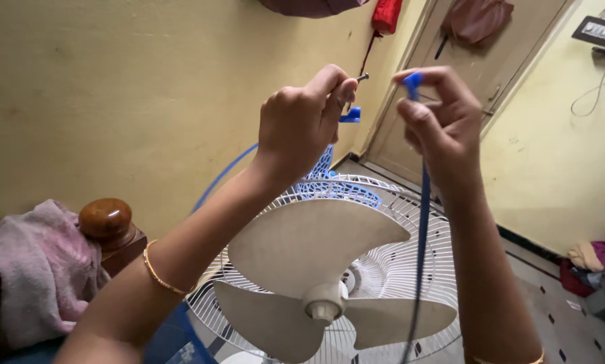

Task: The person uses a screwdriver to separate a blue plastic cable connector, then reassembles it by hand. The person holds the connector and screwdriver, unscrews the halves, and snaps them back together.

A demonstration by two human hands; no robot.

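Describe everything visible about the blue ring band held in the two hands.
The blue ring band is a thin, plastic-looking strip that loops around the fan. The right hand pinches one tabbed end; the left hand holds a small metal screw by the other blue end. One side hangs down across the white fan blades and rear grille; the other curves behind the left forearm.

Hands: the left hand (301, 121) and the right hand (443, 125) were raised side by side, near each other, above the fan (316, 269).
Screw: a screw (362, 77) stuck out of the left hand's fingertips.
Band: a thin band (420, 229) hung from the right hand down in front of the fan.
Cloth: a cloth (36, 269) lay on a wooden post (107, 222), left of the fan.
Door: a door (464, 81) stood behind the hands.
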